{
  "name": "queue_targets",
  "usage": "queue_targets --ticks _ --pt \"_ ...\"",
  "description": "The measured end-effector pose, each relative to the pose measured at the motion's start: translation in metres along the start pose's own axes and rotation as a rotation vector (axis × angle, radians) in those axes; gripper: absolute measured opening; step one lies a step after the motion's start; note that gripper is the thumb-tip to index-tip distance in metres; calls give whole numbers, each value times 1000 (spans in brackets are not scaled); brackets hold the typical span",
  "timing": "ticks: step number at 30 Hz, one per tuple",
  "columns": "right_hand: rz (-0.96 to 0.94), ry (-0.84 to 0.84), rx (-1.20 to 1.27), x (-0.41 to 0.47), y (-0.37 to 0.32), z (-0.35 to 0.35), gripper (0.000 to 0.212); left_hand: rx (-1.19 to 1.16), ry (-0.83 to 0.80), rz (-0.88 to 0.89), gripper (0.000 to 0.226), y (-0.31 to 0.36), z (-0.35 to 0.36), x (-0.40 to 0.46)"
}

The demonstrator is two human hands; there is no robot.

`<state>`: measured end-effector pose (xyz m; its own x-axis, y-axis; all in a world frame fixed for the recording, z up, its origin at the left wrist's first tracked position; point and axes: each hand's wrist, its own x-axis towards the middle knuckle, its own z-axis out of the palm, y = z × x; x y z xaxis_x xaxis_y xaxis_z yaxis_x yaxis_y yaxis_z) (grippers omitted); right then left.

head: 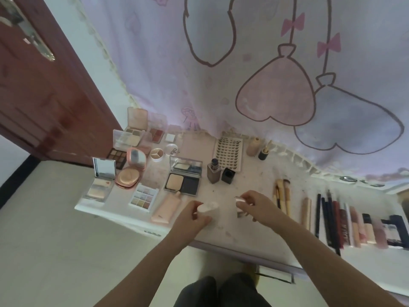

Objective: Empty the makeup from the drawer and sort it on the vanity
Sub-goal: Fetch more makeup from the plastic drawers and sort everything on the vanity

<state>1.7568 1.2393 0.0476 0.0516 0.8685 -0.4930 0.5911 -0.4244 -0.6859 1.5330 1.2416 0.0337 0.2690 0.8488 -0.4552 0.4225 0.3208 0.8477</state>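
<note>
Left hand [192, 214] grip curled round small white tube [207, 207], right hand [254, 206] grip pinching silver cap [240, 201], both over white vanity surface [254, 180], open palettes [143, 197] left, pencils [329, 220] lined right

Both forearms are bare from the lower edge of the view up to the wrists, with no sleeve showing on either. The left hand [194, 214] and the right hand [254, 207] are bare too; any ring or nail polish is too blurred to tell. At the bottom centre, the two legs wear dark grey trousers [219, 292] of plain cloth, their folds softly creased at the knees.
</note>
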Motion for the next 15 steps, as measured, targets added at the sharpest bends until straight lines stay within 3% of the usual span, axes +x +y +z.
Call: queue_targets --ticks 3,7,12,15 --pt "101 57 114 17 0 28 18 305 243 148 24 2 10 10" --pt "134 107 128 34 -4 51 20 514 402 197 25 -6 17 27" --pt "24 165 -134 41 -11 64 29 546 497 172 30 -18 17 33" --pt "19 180 -152 41 -9 65 35 542 499 160 35 -19 16 33"
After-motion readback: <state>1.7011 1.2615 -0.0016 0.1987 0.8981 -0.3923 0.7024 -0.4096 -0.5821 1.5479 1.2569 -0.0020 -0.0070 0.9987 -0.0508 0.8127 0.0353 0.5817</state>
